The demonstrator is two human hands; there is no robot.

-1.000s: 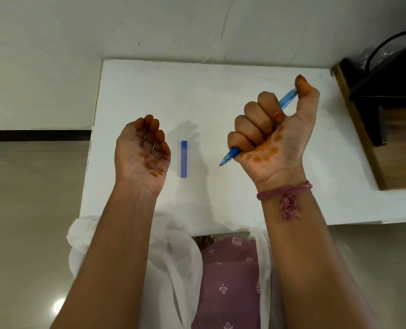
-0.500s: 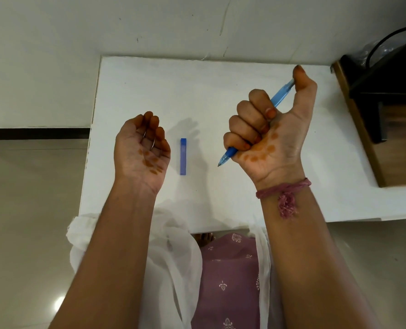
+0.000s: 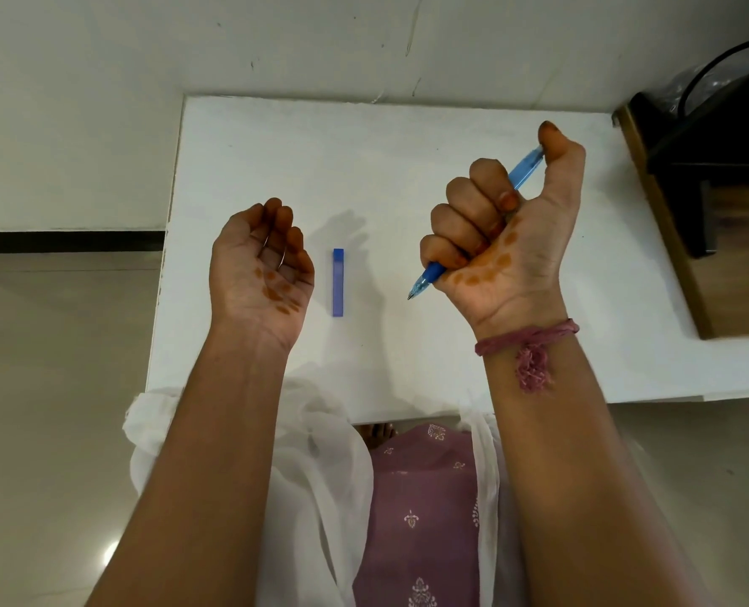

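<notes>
White tabletop point(image 3: 407, 138), one of it, fills the middle of the view. Its far edge meets a white wall and its near edge sits just above the person's lap. One brown wooden cabinet point(image 3: 740, 265) stands at the table's right end.

Two hands are raised above the surface, palms turned toward the camera. The left hand point(image 3: 261, 267) is over the table's left part, near that edge, with its fingers loosely curled over the palm and nothing in them. The right hand point(image 3: 501, 234) is over the right half, four fingers wrapped in a fist round one blue pen point(image 3: 429, 276), with the thumb up against the pen's rear end. The pen tip sticks out below the little finger and points down and to the left.

One small blue bar-shaped piece point(image 3: 338, 282) lies flat on the table between the two hands, its length running toward the wall, apart from both. One pink thread band point(image 3: 526, 339) is tied round the right wrist.

Open white surface runs from the hands to the far edge, and a narrower strip lies between the blue piece and the pen tip.
</notes>
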